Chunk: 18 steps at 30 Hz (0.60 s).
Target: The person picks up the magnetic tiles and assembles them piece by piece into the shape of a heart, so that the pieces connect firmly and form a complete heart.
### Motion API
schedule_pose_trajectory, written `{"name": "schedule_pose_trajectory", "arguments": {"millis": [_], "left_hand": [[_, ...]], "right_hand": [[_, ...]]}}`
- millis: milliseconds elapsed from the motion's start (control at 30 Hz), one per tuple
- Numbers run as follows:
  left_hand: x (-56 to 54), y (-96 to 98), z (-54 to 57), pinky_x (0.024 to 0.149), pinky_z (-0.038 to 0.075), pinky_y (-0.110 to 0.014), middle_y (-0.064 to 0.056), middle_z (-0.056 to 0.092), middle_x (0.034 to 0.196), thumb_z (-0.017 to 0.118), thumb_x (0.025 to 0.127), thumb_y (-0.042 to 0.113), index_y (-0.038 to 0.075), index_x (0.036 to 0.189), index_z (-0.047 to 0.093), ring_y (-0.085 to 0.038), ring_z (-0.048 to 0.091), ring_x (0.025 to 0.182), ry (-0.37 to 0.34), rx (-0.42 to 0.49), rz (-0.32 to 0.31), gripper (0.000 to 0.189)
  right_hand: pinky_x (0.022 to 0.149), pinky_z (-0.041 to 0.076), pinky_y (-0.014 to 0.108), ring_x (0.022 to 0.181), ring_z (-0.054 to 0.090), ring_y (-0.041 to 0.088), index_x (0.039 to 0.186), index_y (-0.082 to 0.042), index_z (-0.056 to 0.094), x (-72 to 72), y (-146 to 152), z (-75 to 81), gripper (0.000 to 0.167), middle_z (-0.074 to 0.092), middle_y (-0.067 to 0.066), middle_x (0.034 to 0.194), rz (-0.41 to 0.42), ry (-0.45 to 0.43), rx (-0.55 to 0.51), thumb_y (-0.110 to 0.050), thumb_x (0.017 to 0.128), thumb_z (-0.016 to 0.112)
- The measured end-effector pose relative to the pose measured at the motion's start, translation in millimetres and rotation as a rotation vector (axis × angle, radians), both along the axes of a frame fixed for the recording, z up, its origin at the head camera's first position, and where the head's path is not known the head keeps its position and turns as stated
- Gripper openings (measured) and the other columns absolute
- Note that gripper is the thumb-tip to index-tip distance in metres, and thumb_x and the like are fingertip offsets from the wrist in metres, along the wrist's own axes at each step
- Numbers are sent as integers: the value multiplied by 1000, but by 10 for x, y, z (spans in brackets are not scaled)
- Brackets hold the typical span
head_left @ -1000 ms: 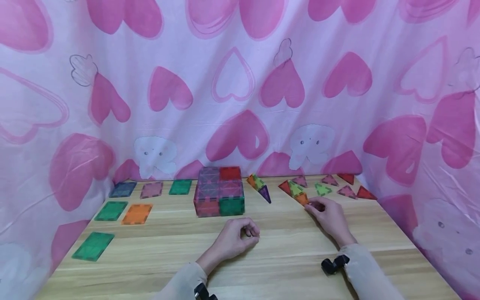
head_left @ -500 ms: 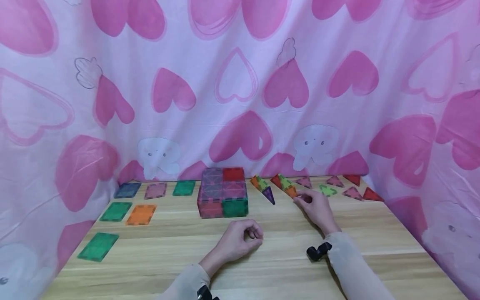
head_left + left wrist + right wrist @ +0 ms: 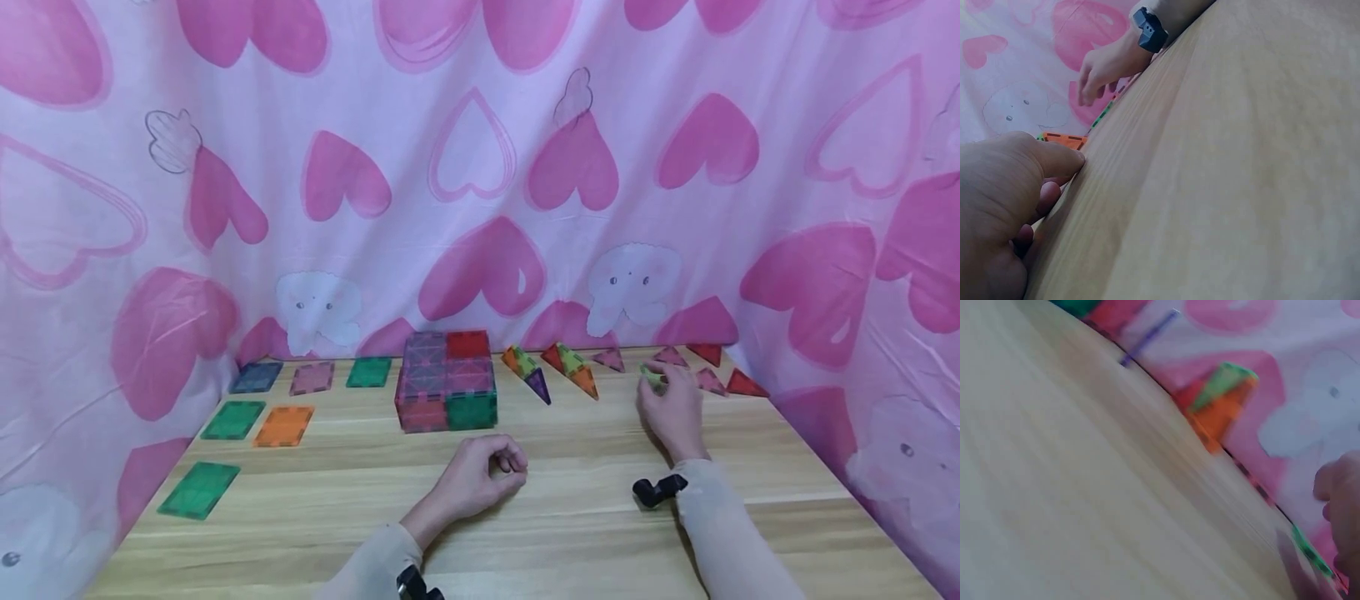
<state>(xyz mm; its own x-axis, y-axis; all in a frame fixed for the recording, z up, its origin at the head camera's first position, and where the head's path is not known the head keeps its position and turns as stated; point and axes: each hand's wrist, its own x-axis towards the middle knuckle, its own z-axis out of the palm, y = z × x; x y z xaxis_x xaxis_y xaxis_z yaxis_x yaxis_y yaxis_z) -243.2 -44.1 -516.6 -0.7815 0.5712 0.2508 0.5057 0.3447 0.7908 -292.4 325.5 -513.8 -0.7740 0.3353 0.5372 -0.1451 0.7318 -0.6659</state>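
Observation:
My right hand (image 3: 672, 408) reaches over a light-green triangular magnetic tile (image 3: 654, 379), partly hiding it. In the right wrist view that green tile (image 3: 1312, 551) lies on the tabletop, with the hand's loosely bent fingers just above it. To the left stands a joined cluster of red, green and orange triangular tiles (image 3: 572, 371), blurred in the right wrist view. Beside it is another cluster of orange, green and purple triangles (image 3: 527, 375). My left hand (image 3: 476, 477) rests on the table with its fingers loosely curled, holding nothing.
A block of joined square tiles (image 3: 446, 383) stands at the back centre. Several flat square tiles, including an orange one (image 3: 283, 426), lie at the left. Pink and red triangles, one red (image 3: 746, 383), lie at the back right. A heart-patterned curtain (image 3: 480, 167) hangs behind.
My right hand slid the red, green and orange cluster left, let go of it, and moved right to the light-green triangle. The left hand has stayed in place.

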Motion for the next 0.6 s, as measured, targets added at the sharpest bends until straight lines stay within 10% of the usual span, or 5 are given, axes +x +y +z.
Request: {"name": "schedule_pose_trajectory", "arguments": {"millis": [233,600], "left_hand": [[10,11,3,82,57,-23,13,74,97,86,96,7,22,100,77,-4,66,88,12,0,5,18],[16,-2,10,83,57,-24,12,74,98,86,96,7,21,101,78,-5,66,89,2,7,0,17]], "right_hand": [[112,34,67,130,51,57,136,12,69,52,159,-19,45,64,38,138,-16,-21,86,3,92,69],[94,41,58,103,59,48,96,6,79,264,19,-55,14,71,28,103,-18,-21,130,5,94,65]]}}
